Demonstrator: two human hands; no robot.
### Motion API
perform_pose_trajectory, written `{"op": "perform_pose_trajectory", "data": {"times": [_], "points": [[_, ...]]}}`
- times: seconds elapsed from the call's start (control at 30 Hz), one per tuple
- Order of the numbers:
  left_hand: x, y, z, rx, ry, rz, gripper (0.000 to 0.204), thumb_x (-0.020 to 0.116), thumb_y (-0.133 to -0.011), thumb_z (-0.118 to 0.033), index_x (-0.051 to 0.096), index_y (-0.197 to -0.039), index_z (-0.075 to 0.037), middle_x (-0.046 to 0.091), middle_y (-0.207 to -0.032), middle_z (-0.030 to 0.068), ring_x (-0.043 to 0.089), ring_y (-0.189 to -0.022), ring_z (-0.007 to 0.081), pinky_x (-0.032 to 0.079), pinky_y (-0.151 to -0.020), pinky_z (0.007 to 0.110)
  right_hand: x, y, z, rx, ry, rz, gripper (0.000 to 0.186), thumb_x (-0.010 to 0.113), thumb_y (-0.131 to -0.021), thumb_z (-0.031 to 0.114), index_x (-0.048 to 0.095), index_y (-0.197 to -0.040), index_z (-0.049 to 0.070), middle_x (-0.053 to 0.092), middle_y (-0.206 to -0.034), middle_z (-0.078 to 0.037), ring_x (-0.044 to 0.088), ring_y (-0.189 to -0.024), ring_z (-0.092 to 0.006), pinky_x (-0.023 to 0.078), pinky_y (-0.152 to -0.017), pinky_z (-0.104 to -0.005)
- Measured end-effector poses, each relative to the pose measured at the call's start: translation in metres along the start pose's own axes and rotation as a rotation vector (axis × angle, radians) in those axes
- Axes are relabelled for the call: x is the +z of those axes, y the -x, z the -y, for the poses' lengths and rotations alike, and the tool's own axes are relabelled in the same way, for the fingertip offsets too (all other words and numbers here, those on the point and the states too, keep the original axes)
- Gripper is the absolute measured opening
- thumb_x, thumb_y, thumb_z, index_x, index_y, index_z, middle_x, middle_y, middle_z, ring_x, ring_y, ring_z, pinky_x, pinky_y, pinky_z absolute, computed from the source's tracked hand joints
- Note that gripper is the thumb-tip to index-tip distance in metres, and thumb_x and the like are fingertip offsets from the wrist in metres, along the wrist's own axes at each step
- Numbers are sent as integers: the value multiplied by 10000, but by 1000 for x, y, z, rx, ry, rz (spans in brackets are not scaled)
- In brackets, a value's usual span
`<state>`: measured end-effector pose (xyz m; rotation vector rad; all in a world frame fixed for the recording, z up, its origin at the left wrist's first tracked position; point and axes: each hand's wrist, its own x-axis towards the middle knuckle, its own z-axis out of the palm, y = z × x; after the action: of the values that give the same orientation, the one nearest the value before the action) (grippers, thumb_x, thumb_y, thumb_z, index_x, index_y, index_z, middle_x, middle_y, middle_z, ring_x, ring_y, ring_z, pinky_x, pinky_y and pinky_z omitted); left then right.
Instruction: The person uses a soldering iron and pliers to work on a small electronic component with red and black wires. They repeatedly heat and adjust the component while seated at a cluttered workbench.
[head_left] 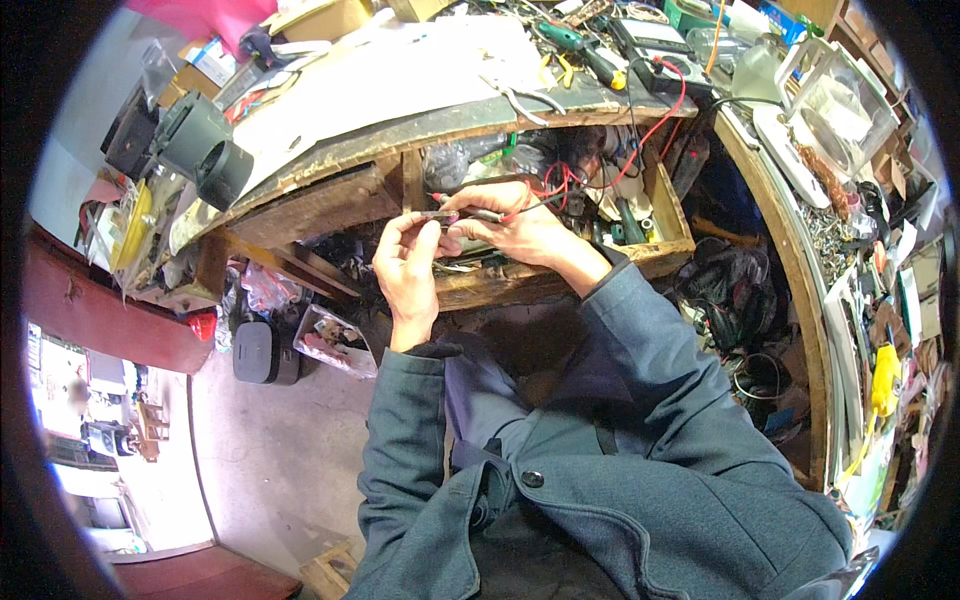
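My left hand [410,265] pinches a small, slim dark part [440,218] between thumb and fingers, over the open wooden drawer [570,270]. My right hand [525,230] is closed on test probes [485,213] close to that part; their exact tips are too small to make out. Red leads [565,180] and a dark lead run from the probes up to the bench. The drawer holds bags, tools and small items, partly hidden behind my hands.
A worktop with a white sheet [370,70], pliers [525,105] and a green tool [565,45] lies beyond the drawer. Dark cylinders [205,150] stand at left. A cluttered side shelf [860,250] runs along the right. On the floor sit a black case [260,350] and a box [330,340].
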<state>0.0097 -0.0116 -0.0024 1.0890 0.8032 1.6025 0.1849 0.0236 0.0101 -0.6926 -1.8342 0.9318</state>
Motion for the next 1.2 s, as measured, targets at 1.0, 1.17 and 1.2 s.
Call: {"op": "perform_pose_trajectory", "data": {"times": [1.0,1.17,1.2], "points": [[-2,-10,2,-155,-22,39,91,578,-960,-63,598,-1035,-15,712,-959,115,683,-741,170,587,-682,325,-1,0,-8,-47,310,-53,228,775,-835,114,701,-1043,57,717,-885,-98,695,-820,-210,543,-733,-323],[-2,-10,3,-157,-49,44,97,553,-963,-54,588,-1045,-17,709,-971,116,687,-755,177,584,-692,334,-3,0,-3,-13,315,-13,237,771,-855,71,688,-1072,26,740,-969,-92,705,-892,-159,556,-808,-290],[-2,-10,3,-155,-48,43,97,552,-963,-52,587,-1045,-15,709,-970,118,687,-752,177,584,-691,334,-3,1,-3,-15,315,-15,234,771,-856,72,688,-1070,27,739,-963,-91,704,-886,-159,555,-803,-290]]}}
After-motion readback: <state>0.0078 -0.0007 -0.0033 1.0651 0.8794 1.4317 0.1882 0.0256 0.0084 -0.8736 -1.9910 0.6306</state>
